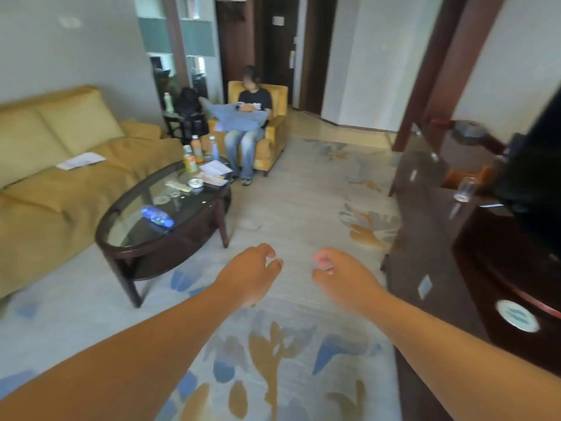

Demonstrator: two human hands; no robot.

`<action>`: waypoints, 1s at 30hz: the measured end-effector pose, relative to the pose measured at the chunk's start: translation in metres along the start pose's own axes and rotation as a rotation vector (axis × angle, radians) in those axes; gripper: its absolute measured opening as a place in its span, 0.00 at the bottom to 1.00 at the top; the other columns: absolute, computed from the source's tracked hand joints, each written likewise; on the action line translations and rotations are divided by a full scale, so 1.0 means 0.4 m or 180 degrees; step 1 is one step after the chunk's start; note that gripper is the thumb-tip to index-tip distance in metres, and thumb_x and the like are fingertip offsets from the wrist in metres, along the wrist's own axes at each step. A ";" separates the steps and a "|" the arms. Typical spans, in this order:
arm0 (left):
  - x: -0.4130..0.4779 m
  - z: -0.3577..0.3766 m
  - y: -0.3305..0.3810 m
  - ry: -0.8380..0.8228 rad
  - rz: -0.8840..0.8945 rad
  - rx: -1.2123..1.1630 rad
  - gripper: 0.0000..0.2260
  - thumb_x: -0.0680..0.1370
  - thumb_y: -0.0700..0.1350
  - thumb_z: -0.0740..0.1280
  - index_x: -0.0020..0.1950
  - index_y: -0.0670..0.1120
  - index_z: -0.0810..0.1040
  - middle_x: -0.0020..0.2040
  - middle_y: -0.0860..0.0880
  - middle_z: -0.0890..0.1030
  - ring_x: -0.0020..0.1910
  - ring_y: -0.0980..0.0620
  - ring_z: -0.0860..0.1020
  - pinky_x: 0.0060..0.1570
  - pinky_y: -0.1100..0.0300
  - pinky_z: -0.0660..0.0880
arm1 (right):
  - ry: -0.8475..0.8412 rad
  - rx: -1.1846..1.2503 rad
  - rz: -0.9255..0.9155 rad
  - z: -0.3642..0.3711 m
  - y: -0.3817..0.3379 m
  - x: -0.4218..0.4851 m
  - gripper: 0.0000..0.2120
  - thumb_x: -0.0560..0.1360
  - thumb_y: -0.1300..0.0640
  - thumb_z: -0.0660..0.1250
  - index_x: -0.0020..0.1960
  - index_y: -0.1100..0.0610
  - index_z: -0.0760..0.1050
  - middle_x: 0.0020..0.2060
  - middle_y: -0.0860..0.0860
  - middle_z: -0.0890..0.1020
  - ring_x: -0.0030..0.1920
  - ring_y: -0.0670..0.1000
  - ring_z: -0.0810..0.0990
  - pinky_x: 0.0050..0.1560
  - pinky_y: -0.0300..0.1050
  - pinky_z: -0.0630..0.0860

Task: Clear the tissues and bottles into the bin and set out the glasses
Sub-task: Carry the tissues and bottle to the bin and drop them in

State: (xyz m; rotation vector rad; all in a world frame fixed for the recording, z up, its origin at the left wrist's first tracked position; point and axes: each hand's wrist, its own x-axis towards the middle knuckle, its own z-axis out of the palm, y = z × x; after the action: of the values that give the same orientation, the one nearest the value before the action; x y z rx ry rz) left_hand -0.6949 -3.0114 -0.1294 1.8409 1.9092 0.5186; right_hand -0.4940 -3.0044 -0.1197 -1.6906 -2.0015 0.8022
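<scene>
Both my left hand and right hand hang loosely curled and empty, while the blue plastic bottle, lying on its side across the near end of the oval glass-topped coffee table, sits ahead-left, nearer my left.

I count four bottles on the glass bench: three upright at its far end, a yellow bottle, an orange bottle and a clear blue bottle, plus one lying blue bottle nearer me. One glass stands on the dark cabinet. One white ashtray. Two papers: bench paper, sofa paper. One sofa, one armchair, one seated person.
</scene>
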 end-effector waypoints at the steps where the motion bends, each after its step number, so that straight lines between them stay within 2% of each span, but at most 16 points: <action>1: 0.010 -0.016 -0.032 0.0050 -0.0130 -0.0027 0.16 0.79 0.58 0.58 0.62 0.53 0.73 0.54 0.52 0.78 0.46 0.52 0.78 0.45 0.57 0.71 | -0.0092 -0.0007 -0.0092 0.023 -0.020 0.033 0.18 0.74 0.49 0.64 0.64 0.47 0.72 0.60 0.46 0.76 0.54 0.46 0.75 0.52 0.40 0.69; 4: 0.052 -0.065 -0.108 0.0206 -0.0476 0.0004 0.15 0.79 0.56 0.59 0.61 0.52 0.74 0.57 0.49 0.79 0.56 0.48 0.77 0.56 0.53 0.73 | -0.0329 0.0042 -0.0358 0.078 -0.078 0.132 0.17 0.75 0.50 0.64 0.63 0.48 0.72 0.59 0.47 0.77 0.56 0.47 0.76 0.54 0.41 0.70; 5: 0.067 -0.081 -0.127 0.0256 -0.0603 0.0035 0.14 0.79 0.56 0.58 0.62 0.53 0.74 0.58 0.50 0.78 0.57 0.47 0.76 0.57 0.52 0.73 | -0.0388 0.0077 -0.0445 0.091 -0.097 0.166 0.17 0.75 0.50 0.64 0.63 0.48 0.72 0.58 0.46 0.77 0.56 0.48 0.77 0.54 0.41 0.72; 9: 0.131 -0.145 -0.193 0.0457 -0.0990 0.0004 0.16 0.79 0.55 0.58 0.64 0.52 0.72 0.61 0.49 0.77 0.55 0.47 0.75 0.52 0.55 0.73 | -0.0675 0.0116 -0.0759 0.122 -0.171 0.304 0.16 0.75 0.51 0.63 0.63 0.49 0.73 0.57 0.46 0.77 0.54 0.48 0.77 0.55 0.43 0.73; 13: 0.193 -0.192 -0.267 0.0702 -0.1309 -0.0005 0.17 0.79 0.56 0.58 0.64 0.53 0.72 0.59 0.49 0.77 0.48 0.49 0.75 0.46 0.58 0.72 | -0.0891 0.0147 -0.1000 0.163 -0.229 0.423 0.17 0.75 0.50 0.62 0.63 0.48 0.72 0.57 0.45 0.76 0.47 0.46 0.80 0.49 0.43 0.77; 16: 0.231 -0.216 -0.327 0.0777 -0.1462 0.0014 0.17 0.78 0.57 0.58 0.64 0.53 0.72 0.59 0.50 0.78 0.47 0.51 0.74 0.43 0.59 0.71 | -0.1037 0.0073 -0.1129 0.206 -0.274 0.498 0.17 0.75 0.51 0.62 0.64 0.49 0.72 0.59 0.46 0.76 0.54 0.48 0.78 0.56 0.47 0.75; 18: 0.259 -0.233 -0.372 0.0833 -0.1576 -0.0037 0.17 0.78 0.58 0.58 0.63 0.54 0.72 0.58 0.50 0.78 0.47 0.51 0.76 0.42 0.58 0.74 | -0.1158 0.0056 -0.1198 0.241 -0.304 0.549 0.18 0.76 0.51 0.62 0.65 0.49 0.71 0.60 0.46 0.76 0.58 0.48 0.76 0.58 0.49 0.74; 22: 0.329 -0.266 -0.479 0.0821 -0.1705 -0.0027 0.15 0.79 0.56 0.57 0.62 0.53 0.72 0.58 0.49 0.78 0.49 0.49 0.76 0.48 0.56 0.77 | -0.1334 -0.0012 -0.1322 0.325 -0.373 0.655 0.19 0.77 0.51 0.61 0.67 0.49 0.70 0.62 0.47 0.75 0.60 0.47 0.75 0.60 0.47 0.72; 26: 0.425 -0.322 -0.602 0.0836 -0.1698 0.0021 0.13 0.80 0.54 0.57 0.62 0.53 0.71 0.58 0.49 0.78 0.48 0.50 0.76 0.45 0.58 0.74 | -0.1337 -0.0039 -0.1357 0.411 -0.457 0.762 0.18 0.77 0.51 0.60 0.66 0.49 0.70 0.61 0.47 0.75 0.58 0.47 0.75 0.57 0.45 0.72; 30: 0.523 -0.409 -0.706 0.0746 -0.1546 0.0180 0.12 0.81 0.52 0.56 0.61 0.51 0.72 0.57 0.50 0.77 0.48 0.52 0.74 0.47 0.58 0.75 | -0.1281 -0.0119 -0.1320 0.464 -0.554 0.881 0.18 0.77 0.50 0.61 0.66 0.49 0.71 0.61 0.47 0.76 0.58 0.47 0.75 0.57 0.46 0.73</action>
State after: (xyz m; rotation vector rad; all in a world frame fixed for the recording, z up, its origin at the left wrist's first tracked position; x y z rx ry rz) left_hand -1.0249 -2.8104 -0.1583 1.3156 2.4456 0.5319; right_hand -0.8446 -2.7138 -0.1371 -1.1249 -2.5308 1.0097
